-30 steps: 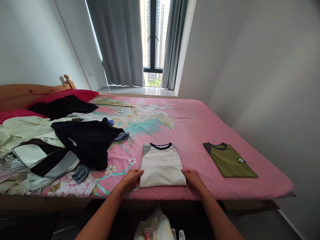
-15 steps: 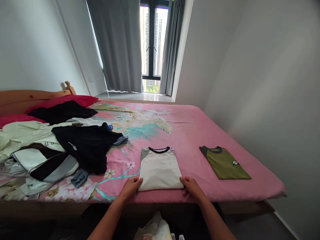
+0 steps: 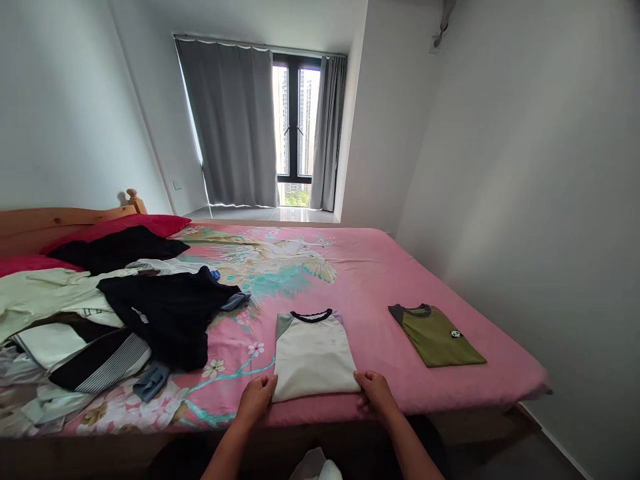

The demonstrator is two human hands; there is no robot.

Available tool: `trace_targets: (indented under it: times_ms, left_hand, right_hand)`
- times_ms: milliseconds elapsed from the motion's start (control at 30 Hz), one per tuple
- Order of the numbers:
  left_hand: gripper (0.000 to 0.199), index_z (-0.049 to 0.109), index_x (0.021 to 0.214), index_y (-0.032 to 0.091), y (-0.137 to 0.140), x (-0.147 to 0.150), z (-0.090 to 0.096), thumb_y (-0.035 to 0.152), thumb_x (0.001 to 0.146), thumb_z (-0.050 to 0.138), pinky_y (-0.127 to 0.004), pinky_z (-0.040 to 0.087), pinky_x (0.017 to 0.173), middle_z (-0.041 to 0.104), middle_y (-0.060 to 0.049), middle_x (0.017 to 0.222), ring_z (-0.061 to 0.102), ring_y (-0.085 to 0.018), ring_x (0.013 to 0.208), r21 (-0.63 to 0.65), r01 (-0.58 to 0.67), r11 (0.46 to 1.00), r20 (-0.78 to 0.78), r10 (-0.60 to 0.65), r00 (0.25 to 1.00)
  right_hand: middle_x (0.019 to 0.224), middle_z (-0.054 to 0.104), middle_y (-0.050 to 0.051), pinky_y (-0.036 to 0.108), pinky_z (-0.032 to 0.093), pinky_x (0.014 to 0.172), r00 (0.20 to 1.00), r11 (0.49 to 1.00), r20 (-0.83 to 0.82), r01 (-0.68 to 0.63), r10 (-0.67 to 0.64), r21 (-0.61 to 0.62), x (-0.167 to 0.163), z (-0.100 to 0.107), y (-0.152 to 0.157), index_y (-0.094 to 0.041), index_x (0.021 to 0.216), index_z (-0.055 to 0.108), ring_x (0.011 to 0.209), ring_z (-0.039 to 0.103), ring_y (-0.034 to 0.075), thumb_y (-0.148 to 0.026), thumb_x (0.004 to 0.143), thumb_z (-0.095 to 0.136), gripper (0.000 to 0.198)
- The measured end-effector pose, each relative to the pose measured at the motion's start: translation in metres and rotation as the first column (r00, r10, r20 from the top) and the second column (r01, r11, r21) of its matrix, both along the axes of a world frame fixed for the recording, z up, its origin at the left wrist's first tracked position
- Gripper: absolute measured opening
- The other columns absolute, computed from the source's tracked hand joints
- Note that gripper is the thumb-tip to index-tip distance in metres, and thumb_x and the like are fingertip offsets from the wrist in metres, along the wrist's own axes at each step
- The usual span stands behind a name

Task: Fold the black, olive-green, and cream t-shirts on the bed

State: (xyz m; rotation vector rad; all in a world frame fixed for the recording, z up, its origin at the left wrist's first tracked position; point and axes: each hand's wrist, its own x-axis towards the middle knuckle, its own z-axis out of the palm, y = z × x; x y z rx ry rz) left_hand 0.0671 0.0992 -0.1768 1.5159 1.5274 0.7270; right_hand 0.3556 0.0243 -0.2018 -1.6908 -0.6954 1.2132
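Note:
A white T-shirt (image 3: 315,357) with a black collar and greyish shoulders lies folded flat near the bed's front edge, its collar pointing away from me. My left hand (image 3: 259,395) pinches its near left corner. At the near right corner, my right hand (image 3: 375,392) grips the cloth between thumb and fingers. To the right lies an olive green T-shirt (image 3: 440,339), also folded, with a dark collar and a small panda patch; neither hand touches it.
Loose clothes, among them a black garment (image 3: 170,310), are heaped on the left of the bed. Red pillows (image 3: 160,230) lie by the wooden headboard (image 3: 65,217). The pink bedsheet (image 3: 380,287) reaches the front edge. A whitish plastic bag (image 3: 315,465) is below me.
The camera has tilted up, so the bed sits lower in view. Both hands still hold the white T-shirt's near corners, and a small print now shows on its front.

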Motion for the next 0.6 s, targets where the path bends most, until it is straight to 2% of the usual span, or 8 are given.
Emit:
trace_targets:
  times_ms: [133, 600]
  left_hand:
    - [0.039, 0.05, 0.05, 0.019, 0.0, -0.001, -0.006, 0.054, 0.069, 0.051, -0.024, 0.033, 0.054, 0.048, 0.002, 0.051, 0.049, -0.016, 0.059, 0.03, -0.01, 0.999, -0.029, 0.011, 1.0]
    - [0.037, 0.054, 0.055, 0.019, -0.004, -0.003, -0.013, 0.049, 0.074, 0.047, -0.023, 0.032, 0.055, 0.053, 0.001, 0.055, 0.051, -0.016, 0.06, 0.073, -0.025, 0.997, -0.076, 0.031, 0.997]
  right_hand:
    - [0.046, 0.038, -0.009, 0.018, 0.034, 0.028, 1.0, 1.0, -0.002, 0.015, -0.015, 0.001, -0.001, 0.0, -0.001, -0.02, 0.072, 0.044, 0.034, 0.054, 0.014, -0.039, 0.079, 0.052, 0.022]
    - [0.041, 0.037, -0.009, 0.019, 0.031, 0.025, 0.997, 0.997, 0.001, 0.073, -0.073, 0.018, -0.006, 0.001, -0.005, -0.02, 0.07, 0.046, 0.029, 0.048, 0.012, -0.035, 0.081, 0.051, 0.02]
